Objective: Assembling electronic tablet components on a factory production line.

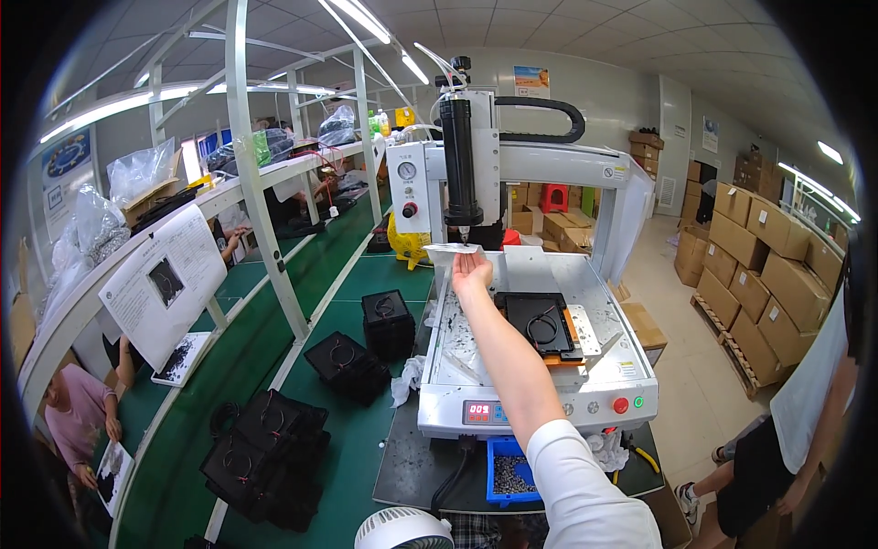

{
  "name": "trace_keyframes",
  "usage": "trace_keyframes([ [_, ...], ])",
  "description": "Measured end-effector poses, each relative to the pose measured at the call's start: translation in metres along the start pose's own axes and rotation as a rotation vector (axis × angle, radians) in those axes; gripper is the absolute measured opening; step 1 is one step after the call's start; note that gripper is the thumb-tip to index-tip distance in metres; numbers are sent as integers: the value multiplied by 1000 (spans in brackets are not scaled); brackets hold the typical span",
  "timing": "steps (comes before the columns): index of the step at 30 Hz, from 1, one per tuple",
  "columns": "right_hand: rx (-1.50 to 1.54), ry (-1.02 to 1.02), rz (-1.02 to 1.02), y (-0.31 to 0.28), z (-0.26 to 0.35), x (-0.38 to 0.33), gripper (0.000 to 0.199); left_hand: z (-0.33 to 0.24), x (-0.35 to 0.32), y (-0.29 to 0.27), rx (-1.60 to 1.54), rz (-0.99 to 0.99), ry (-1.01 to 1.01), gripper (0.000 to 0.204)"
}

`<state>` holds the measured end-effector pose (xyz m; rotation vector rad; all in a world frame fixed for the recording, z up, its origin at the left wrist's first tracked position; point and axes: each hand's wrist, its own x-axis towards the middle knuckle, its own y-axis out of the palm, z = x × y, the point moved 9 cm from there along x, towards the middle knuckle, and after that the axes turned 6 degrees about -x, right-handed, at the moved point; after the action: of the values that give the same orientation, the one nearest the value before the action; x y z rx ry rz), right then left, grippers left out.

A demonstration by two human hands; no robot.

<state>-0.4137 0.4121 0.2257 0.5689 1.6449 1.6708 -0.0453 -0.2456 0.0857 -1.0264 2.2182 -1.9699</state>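
Observation:
My right hand (472,270) is raised under the nozzle (465,233) of a dispensing machine, palm up with its fingers bent together. It grips a thin white piece, which looks like paper (446,248), just below the tip. Above hangs the machine's black cylinder (459,156). To the right of my forearm, a black rectangular housing (535,322) with a coiled thin cable lies on an orange-edged fixture (569,359) on the machine bed. My left hand is out of the picture.
Stacks of black housings (265,448) stand on the green bench at left. A control panel with a red button (621,404) fronts the machine. Below it sits a blue bin (508,499) of small parts. Beside cartons (759,265) a person (777,439) stands at right.

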Motion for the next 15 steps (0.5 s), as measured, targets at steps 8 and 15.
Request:
trace_keyframes([
  [8,44,-2,105,1,-16,31,10,-2,0,-3,-14,-18,6,123],
  [15,-73,89,111,5,-23,45,12,1,-1,-4,-16,-44,-18,122],
])
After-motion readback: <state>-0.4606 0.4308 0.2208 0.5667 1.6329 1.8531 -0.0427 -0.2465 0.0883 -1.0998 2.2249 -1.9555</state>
